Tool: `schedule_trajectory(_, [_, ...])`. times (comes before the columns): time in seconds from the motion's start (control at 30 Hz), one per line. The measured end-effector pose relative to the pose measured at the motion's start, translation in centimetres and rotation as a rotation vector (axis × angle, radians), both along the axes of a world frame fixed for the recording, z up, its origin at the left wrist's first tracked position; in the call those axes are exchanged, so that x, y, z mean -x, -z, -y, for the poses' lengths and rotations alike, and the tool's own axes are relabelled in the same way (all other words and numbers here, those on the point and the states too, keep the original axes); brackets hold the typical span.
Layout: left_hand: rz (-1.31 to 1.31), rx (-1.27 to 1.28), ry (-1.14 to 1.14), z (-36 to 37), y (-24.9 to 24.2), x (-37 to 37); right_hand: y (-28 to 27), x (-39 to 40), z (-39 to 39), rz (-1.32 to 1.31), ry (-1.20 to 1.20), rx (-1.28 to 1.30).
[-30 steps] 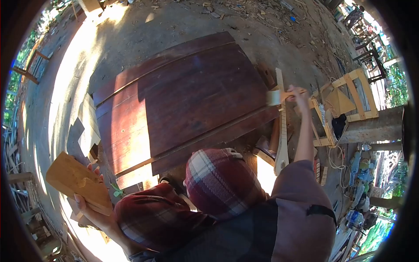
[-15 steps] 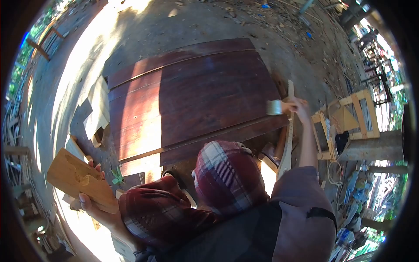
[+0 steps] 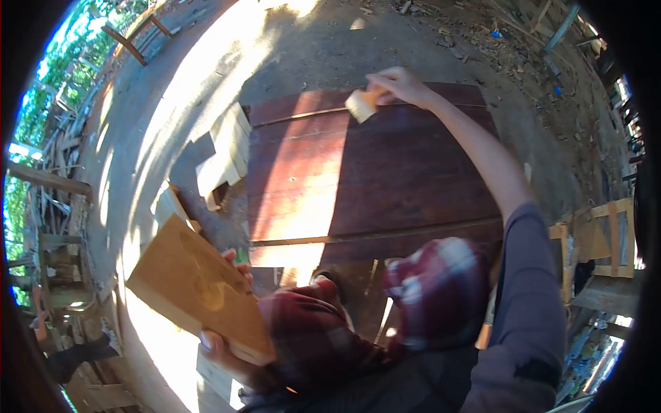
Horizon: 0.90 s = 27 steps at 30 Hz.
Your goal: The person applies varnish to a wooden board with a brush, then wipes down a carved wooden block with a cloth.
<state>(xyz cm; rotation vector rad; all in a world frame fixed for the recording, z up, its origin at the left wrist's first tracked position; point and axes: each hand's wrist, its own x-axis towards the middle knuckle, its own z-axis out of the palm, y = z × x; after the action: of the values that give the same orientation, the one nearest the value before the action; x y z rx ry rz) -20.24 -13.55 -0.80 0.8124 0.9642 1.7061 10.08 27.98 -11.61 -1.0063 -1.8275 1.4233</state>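
Over there, the dark red-brown wooden panel (image 3: 406,179) lies in front of the person, smooth, its planks split by long grooves, with a band of sun across one side. Plaid cloth (image 3: 303,327) covers the knees. The left hand (image 3: 227,354) is partly open around a thick tan wooden block (image 3: 200,286), its face carved into a rounded hollow. The right hand (image 3: 403,86) pinches the handle of a flat brush (image 3: 361,107), its pale bristles over the panel's far side; I can't tell whether they touch.
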Motion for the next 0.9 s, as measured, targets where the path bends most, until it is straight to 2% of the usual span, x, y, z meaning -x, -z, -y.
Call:
schedule_trajectory(0.03, [0.045, -0.006, 0.053, 0.1, 0.1, 0.7, -0.6, 4.0, -1.9, 0.145, -0.078, -0.082])
schedule_trajectory(0.07, [-0.003, 0.025, 0.087, 0.2, -0.3, 1.2, -2.4, 7.8, -3.1, 0.410, -0.140, -0.136])
schedule_trajectory(0.1, [0.003, 0.053, 0.047, 0.0, -0.5, 1.3, -3.4, 11.4, -4.8, 0.492, -0.236, -0.373])
schedule_trajectory(0.17, [0.071, 0.100, -0.105, -0.9, -1.6, -0.6, -4.2, 17.8, -6.9, 0.402, -0.192, -0.440])
schedule_trajectory(0.23, [0.225, 0.075, -0.268, -2.0, -1.7, -2.6, -3.4, 23.4, -7.0, 0.059, 0.022, -0.114])
schedule_trajectory(0.3, [0.284, 0.009, -0.224, -3.5, -1.3, -3.5, 0.1, 27.1, -6.8, -0.072, 0.023, -0.073])
schedule_trajectory(0.43, [0.280, 0.092, -0.201, -5.1, -0.1, -2.5, 7.3, 30.8, -7.6, -0.250, 0.117, 0.093])
schedule_trajectory(0.53, [0.264, 0.122, -0.187, -5.8, 0.7, -1.1, 10.6, 31.8, -7.5, -0.172, 0.114, 0.074])
schedule_trajectory(0.57, [0.255, 0.131, -0.180, -5.7, 1.0, -0.5, 11.3, 32.0, -7.8, 0.002, 0.143, -0.102])
schedule_trajectory(0.7, [0.243, 0.154, -0.138, -4.9, 2.6, 2.2, 12.1, 28.1, -11.2, 0.092, 0.384, -0.356])
schedule_trajectory(0.77, [0.241, 0.159, -0.107, -4.2, 3.6, 3.4, 10.7, 21.6, -12.8, 0.189, 0.388, -0.349])
schedule_trajectory(0.83, [0.242, 0.157, -0.069, -3.6, 4.6, 4.4, 10.7, 13.4, -15.6, 0.516, 0.445, -0.437])
schedule_trajectory(0.87, [0.240, 0.156, -0.050, -3.4, 4.9, 4.9, 9.3, 8.7, -15.2, 0.500, 0.483, -0.236])
schedule_trajectory(0.9, [0.241, 0.151, -0.041, -3.1, 5.2, 5.2, 8.4, 4.2, -14.2, 0.483, 0.568, -0.234])
